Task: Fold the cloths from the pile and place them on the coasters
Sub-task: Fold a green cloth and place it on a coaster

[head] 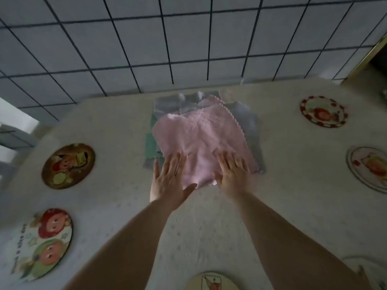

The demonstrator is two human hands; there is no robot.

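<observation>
Across the whole lower part of the view spreads a pale, speckled table [272, 164], its far edge meeting a wall of light tiles [188, 38] with dark grout lines. Against the middle of that far edge lies the pile of cloths [247, 126], with grey ones showing at the back and right side and a green cloth [151, 146] peeking out at the left. On top of the pile lies a pink cloth [199, 135], spread open, its scalloped edge running down the right side and its near edge hanging toward the person.

Both bare forearms reach in from the near edge. The left hand [167, 178] rests flat on the near left corner of the pink cloth, fingers straight and slightly spread, thumb out to the right. The right hand [234, 174] lies flat on the near right part of the same cloth, fingers likewise extended; neither hand pinches anything.

Round coasters sit well apart from the pile: a dark cartoon coaster [68, 165] toward the left edge, a red-and-green coaster [41, 243] at the near left corner, a red-rimmed coaster [323, 111] at the far right, a pale coaster [370, 168] at the right edge, and a partly cropped coaster [211, 282] at the near edge.
</observation>
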